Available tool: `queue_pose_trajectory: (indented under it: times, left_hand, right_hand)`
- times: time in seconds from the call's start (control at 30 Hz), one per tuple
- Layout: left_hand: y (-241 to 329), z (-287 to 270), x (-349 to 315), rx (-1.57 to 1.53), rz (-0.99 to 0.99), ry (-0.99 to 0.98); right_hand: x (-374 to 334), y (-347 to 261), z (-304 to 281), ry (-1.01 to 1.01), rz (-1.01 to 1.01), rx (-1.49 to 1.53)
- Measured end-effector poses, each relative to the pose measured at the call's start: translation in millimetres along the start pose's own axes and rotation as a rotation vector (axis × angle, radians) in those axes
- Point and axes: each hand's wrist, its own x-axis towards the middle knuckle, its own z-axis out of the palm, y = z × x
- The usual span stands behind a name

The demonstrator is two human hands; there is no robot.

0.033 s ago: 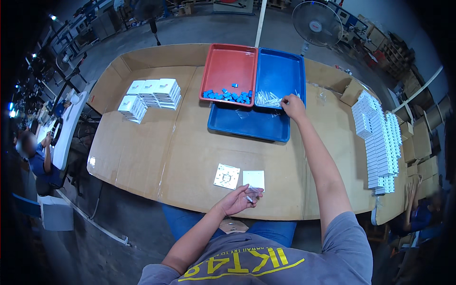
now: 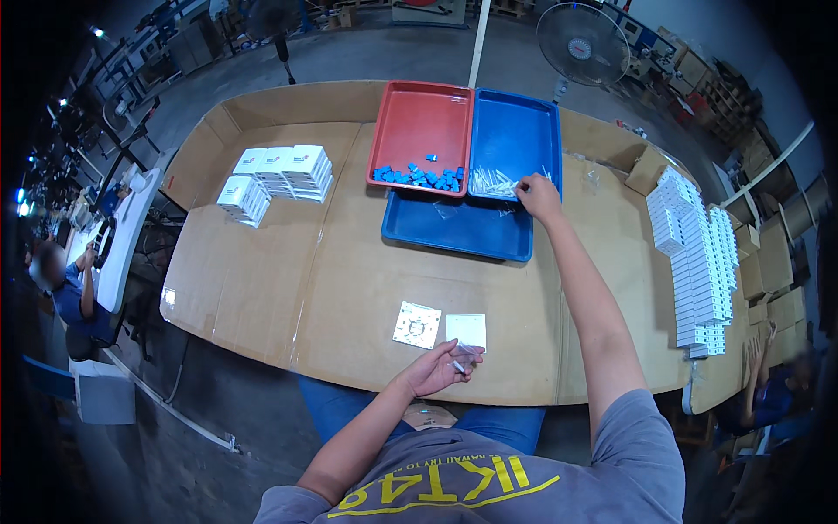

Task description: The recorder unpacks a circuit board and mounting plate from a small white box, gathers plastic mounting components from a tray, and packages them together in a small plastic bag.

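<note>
My left hand [image 2: 433,370] is at the table's near edge, fingers curled round a small clear plastic bag [image 2: 471,350]; a short white piece [image 2: 459,366] shows at the fingers. Just beyond lie a white square plate with dark markings [image 2: 416,324] and a plain white square piece [image 2: 466,327], partly behind the bag. My right hand [image 2: 539,196] reaches to the near right corner of a blue tray [image 2: 517,122], fingers pinched together beside a heap of slim white sticks [image 2: 494,182]. Whatever is between those fingertips is hidden.
Left of the blue tray, a red tray [image 2: 422,122] holds small blue pieces [image 2: 419,177]. Another blue tray [image 2: 456,229] sits partly under both. White box stacks [image 2: 284,170] stand at the left, a larger white stack [image 2: 694,262] at the right. Cardboard walls [image 2: 297,94] edge the table.
</note>
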Motion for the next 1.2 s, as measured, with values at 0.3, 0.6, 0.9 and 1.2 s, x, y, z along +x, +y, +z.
queue_pose_trajectory:
  times: [0.3, 0.6, 0.9, 1.2]
  left_hand:
    - [0.6, -0.8, 1.4, 0.004, -0.005, 0.021]
    - [0.6, 1.5, 5.0, 0.017, -0.014, 0.018]
    - [-3.5, -3.4, -1.2, -0.051, -0.002, 0.022]
    - [-1.8, -11.3, 4.5, 0.029, 0.070, 0.020]
  right_hand:
    - [14.4, -9.5, 1.3, -0.115, 0.096, -0.056]
    - [25.9, 7.8, 7.7, -0.072, 0.112, 0.087]
    - [-13.6, -38.5, -64.0, -0.196, 0.346, 1.465]
    - [-198.4, -83.4, -33.3, -0.292, 0.414, 1.068]
